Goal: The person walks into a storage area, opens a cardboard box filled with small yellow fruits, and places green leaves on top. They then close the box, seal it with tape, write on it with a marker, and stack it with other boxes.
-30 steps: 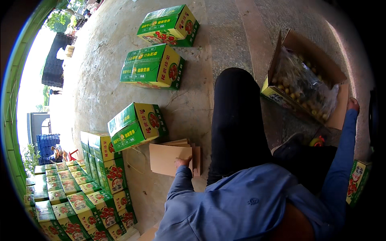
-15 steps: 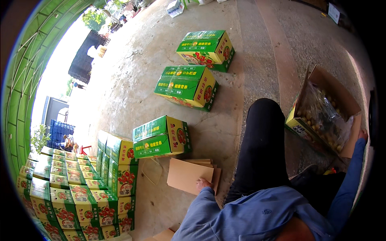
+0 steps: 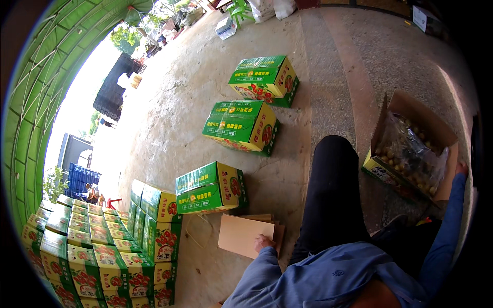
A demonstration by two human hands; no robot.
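My left hand point(image 3: 263, 243) has its fingers closed on the right part of a flat brown cardboard sheet point(image 3: 237, 235). This sheet lies on a small stack of similar cardboard pieces point(image 3: 279, 236) on the floor, left of my knee. On the other side, my right hand point(image 3: 462, 168) is against the outer edge of a raised flap point(image 3: 448, 177) of an open carton point(image 3: 389, 178); its fingers are too small and partly hidden to make out. Inside that carton, small round yellowish-green fruit point(image 3: 393, 161) lie in a clear plastic bag point(image 3: 422, 152).
Three closed green-and-yellow cartons, the nearest point(image 3: 211, 189), the middle one point(image 3: 241, 127) and the farthest point(image 3: 264, 80), stand in a row ahead. Many more are piled in a stack point(image 3: 110, 256) at the left. A green stool point(image 3: 240, 11) is far off, with a wrapped pack point(image 3: 226, 28) beside it.
The view has tilted slightly, so the floor and cartons sit lower in the picture. My right hand is slightly higher along the flap. My left hand stays on the cardboard sheet.
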